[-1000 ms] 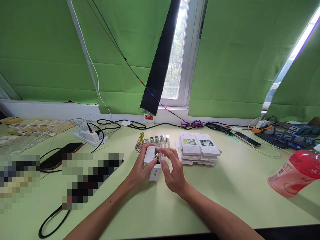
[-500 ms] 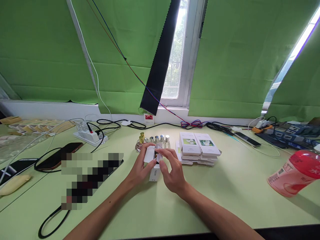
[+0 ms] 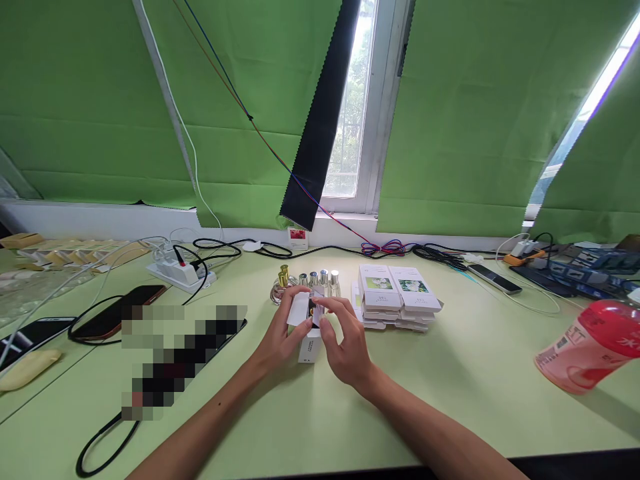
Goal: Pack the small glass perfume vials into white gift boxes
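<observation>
Two bare hands at an open carton on a workbench. The small white carton (image 3: 310, 348), printed with dark lettering, lies between the hands over the pale green tabletop (image 3: 450, 407); whether its base touches the surface cannot be told. Its mouth faces up, and a white flap (image 3: 299, 309) folds out on its left side. The left hand (image 3: 284, 330) grips the carton, fingers along the far side and thumb at the near edge of the mouth. The right hand (image 3: 347, 340) is half curled, its fingertips over the mouth and its thumb beside the right edge; whether it grips anything cannot be told. A gold-coloured part (image 3: 311, 311) shows inside the carton, largely hidden by the fingers. Just beyond the carton stand silver-capped bottles (image 3: 335, 279) in a row, with gold-capped bottles (image 3: 283, 277) at the row's left end. To the carton's right lies a stack of flower-printed cartons (image 3: 423, 302); well apart on that same side, a pink drink bottle (image 3: 573, 353) with a red upper part leans over. To the carton's left, and farther back, are a dark smartphone (image 3: 131, 301) and a white power strip (image 3: 175, 272) with plugs inserted.
</observation>
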Demonstrator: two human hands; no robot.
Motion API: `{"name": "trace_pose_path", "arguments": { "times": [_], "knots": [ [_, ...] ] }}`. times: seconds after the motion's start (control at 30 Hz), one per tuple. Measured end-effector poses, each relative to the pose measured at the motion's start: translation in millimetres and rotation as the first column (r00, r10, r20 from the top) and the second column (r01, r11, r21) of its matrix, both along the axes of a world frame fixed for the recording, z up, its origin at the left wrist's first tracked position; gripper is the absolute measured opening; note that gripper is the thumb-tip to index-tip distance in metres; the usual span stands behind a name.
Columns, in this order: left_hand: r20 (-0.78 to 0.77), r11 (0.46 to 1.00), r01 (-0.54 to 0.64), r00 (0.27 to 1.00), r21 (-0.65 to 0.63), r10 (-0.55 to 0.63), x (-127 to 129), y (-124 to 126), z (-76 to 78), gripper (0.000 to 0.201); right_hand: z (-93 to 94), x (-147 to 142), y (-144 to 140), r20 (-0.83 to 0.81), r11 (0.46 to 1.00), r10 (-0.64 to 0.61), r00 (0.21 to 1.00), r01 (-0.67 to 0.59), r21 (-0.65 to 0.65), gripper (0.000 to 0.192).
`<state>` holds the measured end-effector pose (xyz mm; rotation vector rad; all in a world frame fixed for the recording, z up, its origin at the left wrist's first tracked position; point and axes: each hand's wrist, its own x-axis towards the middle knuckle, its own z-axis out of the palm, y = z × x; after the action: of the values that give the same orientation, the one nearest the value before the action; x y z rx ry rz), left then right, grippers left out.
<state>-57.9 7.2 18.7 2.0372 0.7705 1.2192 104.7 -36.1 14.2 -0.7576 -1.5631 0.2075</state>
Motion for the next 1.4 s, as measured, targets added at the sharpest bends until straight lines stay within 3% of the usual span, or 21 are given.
{"name": "trace_pose_path", "arguments": {
  "times": [1.4],
  "knots": [
    [0.004,0.998,0.054,0.999,-0.009,-0.054,-0.5,2.6,-2.4,0.041,1.1,-1.6,1.2,-0.012,1.0,-0.027,1.0,0.027,-0.016,0.028]
  ]
}}
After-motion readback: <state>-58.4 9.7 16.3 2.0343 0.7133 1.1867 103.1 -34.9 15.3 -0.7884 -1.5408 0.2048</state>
